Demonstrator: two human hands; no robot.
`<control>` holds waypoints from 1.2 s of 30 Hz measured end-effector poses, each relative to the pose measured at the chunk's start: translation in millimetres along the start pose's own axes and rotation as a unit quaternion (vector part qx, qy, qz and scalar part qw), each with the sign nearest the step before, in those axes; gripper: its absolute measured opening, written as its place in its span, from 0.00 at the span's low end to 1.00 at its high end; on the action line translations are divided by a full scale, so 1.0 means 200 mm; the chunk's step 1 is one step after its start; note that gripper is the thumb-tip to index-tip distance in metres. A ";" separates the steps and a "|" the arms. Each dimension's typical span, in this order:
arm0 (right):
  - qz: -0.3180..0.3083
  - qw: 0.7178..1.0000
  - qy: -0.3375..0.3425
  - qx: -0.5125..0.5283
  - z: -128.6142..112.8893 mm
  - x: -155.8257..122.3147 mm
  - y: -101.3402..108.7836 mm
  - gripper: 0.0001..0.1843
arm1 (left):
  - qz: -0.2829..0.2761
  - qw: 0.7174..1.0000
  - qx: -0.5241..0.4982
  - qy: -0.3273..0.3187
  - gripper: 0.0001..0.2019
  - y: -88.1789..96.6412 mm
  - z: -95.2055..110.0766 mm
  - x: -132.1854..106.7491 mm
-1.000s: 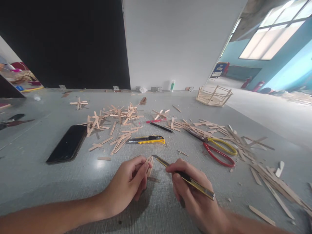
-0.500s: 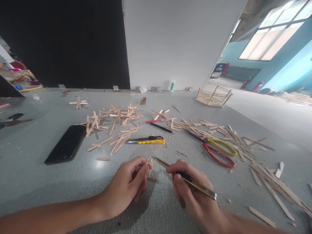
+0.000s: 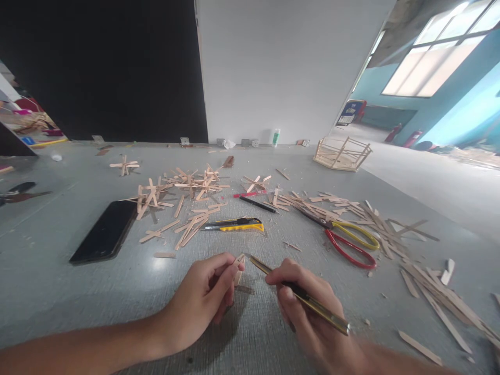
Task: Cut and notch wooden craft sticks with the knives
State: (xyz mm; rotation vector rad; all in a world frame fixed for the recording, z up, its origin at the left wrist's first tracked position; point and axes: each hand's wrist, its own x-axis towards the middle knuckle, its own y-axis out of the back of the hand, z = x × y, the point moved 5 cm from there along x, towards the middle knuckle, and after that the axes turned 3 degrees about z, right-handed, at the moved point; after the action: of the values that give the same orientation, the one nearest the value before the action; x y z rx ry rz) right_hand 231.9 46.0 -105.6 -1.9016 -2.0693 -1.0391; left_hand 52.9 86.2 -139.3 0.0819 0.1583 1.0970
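Note:
Between the thumb and fingers of my left hand [image 3: 209,299] is a small assembly of wooden craft sticks [image 3: 239,276], partly hidden by the fingers. My right hand [image 3: 308,302] grips a slim utility knife [image 3: 318,306] like a pen, its blade end right at the top of the sticks; whether it touches them I cannot make out. Just beyond my hands a yellow and black box cutter [image 3: 238,224] lies on the grey table [image 3: 128,297]. Behind it rests a black pen [image 3: 258,203].
Scissors with red and yellow handles [image 3: 351,242] lie at right, by a long spread of cut sticks [image 3: 441,291]. A phone [image 3: 104,232] is at left. Farther back are piled craft sticks [image 3: 195,182], a glue bottle [image 3: 276,137] and a stick frame [image 3: 344,155]. A panel [image 3: 281,73] stands behind.
The knife in my right hand has tilted slightly, its rear end moving a little lower. My left hand keeps the craft sticks in nearly the same place.

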 end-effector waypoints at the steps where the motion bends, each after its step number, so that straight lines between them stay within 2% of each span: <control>1: -0.007 1.000 0.007 -0.004 0.00 0.00 0.00 0.13 | 0.002 1.000 0.009 -0.003 0.22 0.00 0.00 0.00; 4: -0.022 0.999 0.039 -0.003 0.00 -0.03 -0.01 0.18 | 0.001 0.999 0.036 0.002 0.23 0.00 -0.02 0.00; 9: -0.041 0.995 0.085 -0.018 0.01 -0.07 -0.02 0.19 | -0.003 0.997 0.078 0.003 0.24 0.00 -0.03 -0.02; 15: -0.063 0.993 0.078 -0.058 0.01 -0.07 -0.03 0.13 | 0.002 0.996 0.085 0.012 0.22 0.00 -0.04 -0.02; 20: -0.102 0.989 0.087 -0.064 -0.01 -0.06 -0.05 0.08 | -0.003 0.988 0.151 -0.030 0.23 -0.01 0.00 -0.02; 27: -0.109 0.984 0.118 -0.079 0.00 -0.11 -0.02 0.13 | -0.006 0.978 0.195 -0.073 0.22 -0.02 0.00 -0.05; 31: -0.100 0.984 0.136 -0.059 -0.01 -0.12 0.00 0.11 | -0.003 0.977 0.201 -0.076 0.21 -0.02 -0.01 -0.05; 36: -0.068 0.989 0.128 -0.034 0.02 -0.12 -0.01 0.17 | 0.007 0.978 0.198 -0.062 0.22 -0.01 -0.03 -0.03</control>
State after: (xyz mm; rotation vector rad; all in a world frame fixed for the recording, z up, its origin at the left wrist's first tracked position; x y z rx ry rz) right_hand 236.1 28.3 -122.3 -1.5742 -2.0617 -1.3236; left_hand 50.7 79.1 -144.1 0.5084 0.2632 1.0590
